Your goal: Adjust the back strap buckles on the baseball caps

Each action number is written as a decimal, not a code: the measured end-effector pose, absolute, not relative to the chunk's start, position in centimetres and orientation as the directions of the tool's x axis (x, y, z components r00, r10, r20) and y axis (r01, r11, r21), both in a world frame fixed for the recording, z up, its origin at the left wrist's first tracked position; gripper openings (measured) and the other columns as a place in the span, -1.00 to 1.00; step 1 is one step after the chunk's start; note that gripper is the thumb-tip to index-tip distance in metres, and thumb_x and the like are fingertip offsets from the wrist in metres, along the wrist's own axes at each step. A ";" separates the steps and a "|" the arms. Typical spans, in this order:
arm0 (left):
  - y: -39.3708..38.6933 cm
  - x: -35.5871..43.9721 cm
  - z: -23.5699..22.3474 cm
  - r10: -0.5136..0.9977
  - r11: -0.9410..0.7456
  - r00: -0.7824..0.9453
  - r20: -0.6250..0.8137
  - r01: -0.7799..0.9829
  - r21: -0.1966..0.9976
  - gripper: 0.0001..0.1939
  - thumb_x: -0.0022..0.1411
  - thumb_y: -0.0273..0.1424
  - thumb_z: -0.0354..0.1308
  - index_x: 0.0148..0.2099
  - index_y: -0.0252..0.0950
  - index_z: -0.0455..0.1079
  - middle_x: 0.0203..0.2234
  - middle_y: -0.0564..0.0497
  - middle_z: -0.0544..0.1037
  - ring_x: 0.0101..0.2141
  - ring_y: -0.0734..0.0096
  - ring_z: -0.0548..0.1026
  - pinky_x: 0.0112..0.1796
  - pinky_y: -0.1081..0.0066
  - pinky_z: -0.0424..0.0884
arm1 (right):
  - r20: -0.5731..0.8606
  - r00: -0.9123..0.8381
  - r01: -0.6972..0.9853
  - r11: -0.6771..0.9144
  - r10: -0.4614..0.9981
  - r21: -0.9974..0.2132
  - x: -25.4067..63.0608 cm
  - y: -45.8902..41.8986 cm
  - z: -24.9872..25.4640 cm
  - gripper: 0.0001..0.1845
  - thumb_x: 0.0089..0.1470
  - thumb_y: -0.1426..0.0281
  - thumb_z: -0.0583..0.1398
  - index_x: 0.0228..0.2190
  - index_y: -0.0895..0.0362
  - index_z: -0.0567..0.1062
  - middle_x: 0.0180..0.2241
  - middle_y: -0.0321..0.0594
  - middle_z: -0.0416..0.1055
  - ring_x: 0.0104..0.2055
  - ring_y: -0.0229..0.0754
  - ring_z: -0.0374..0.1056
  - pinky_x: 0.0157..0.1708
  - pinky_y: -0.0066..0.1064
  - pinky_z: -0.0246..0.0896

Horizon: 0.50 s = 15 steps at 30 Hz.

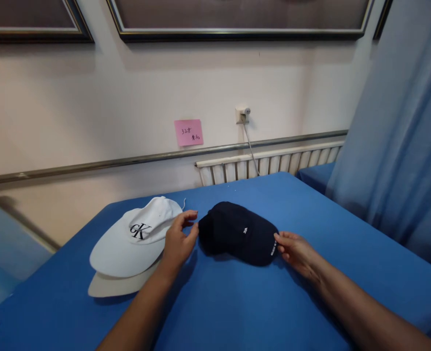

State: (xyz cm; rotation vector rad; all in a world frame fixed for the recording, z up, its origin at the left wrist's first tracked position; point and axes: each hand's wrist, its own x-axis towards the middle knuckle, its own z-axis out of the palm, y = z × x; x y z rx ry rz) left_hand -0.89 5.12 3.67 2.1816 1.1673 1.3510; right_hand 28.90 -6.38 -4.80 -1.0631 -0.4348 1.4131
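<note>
In front of you stretches a blue table (218, 302). On its left side you have a beige cap (111, 286), mostly hidden beneath a white cap (118, 251) with black letters (140, 231). Nearer the middle, just right of that pile, a dark cap (230, 226) rests, brim (261, 251) toward your right.

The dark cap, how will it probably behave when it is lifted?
The dark cap will probably feel light, as it looks like cloth. Its soft-looking crown may sag; the brim, holding a smooth curve, is likely stiffer.
</note>
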 end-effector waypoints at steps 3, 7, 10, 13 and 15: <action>3.2 0.7 0.8 0.821 -0.569 0.296 0.487 0.480 0.667 -0.80 0.19 -0.41 0.05 -0.13 -0.27 0.39 -0.20 -0.06 0.55 -0.22 0.30 0.52 -0.14 0.24 0.45 | -0.287 0.374 -0.604 -0.004 0.882 -0.797 32.8 -4.6 -4.5 -0.77 -0.03 0.52 0.35 -0.53 0.19 0.37 -0.65 -0.39 0.26 -0.68 -0.43 0.19 -0.79 -0.66 0.02; 0.9 3.2 -2.6 0.745 -0.632 0.566 0.353 0.431 0.643 -0.84 0.16 -0.52 0.02 -0.21 -0.26 0.37 -0.16 -0.05 0.53 -0.13 0.31 0.48 -0.07 0.26 0.39 | -0.268 0.509 -0.594 0.108 0.818 -0.797 38.6 -1.2 -4.5 -0.75 0.01 0.55 0.32 -0.51 0.17 0.34 -0.62 -0.42 0.26 -0.66 -0.44 0.23 -0.76 -0.70 0.07; 0.6 4.2 -3.8 0.685 -0.662 0.675 0.273 0.422 0.619 -0.83 0.17 -0.56 0.00 -0.24 -0.25 0.35 -0.17 -0.03 0.52 -0.12 0.34 0.45 -0.02 0.27 0.34 | -0.290 0.600 -0.598 0.177 0.745 -0.782 42.3 1.8 -5.0 -0.76 0.08 0.54 0.27 -0.49 0.15 0.30 -0.59 -0.45 0.26 -0.65 -0.46 0.22 -0.74 -0.72 0.07; 1.2 4.4 -4.0 0.685 -0.668 0.688 0.241 0.461 0.584 -0.83 0.18 -0.57 -0.01 -0.25 -0.24 0.35 -0.21 -0.01 0.51 -0.15 0.35 0.44 -0.04 0.28 0.33 | -0.322 0.659 -0.605 0.225 0.680 -0.764 45.3 4.6 -5.8 -0.90 0.17 0.51 0.21 -0.37 0.16 0.36 -0.49 -0.41 0.32 -0.57 -0.45 0.27 -0.64 -0.69 0.17; 1.7 4.3 -4.0 0.704 -0.656 0.672 0.230 0.491 0.573 -0.83 0.19 -0.57 -0.02 -0.25 -0.24 0.34 -0.24 0.00 0.50 -0.18 0.35 0.43 -0.07 0.29 0.33 | -0.345 0.674 -0.614 0.236 0.653 -0.753 46.9 6.2 -6.4 -0.87 0.21 0.41 0.19 -0.18 0.18 0.42 -0.28 -0.27 0.42 -0.37 -0.33 0.39 -0.42 -0.49 0.37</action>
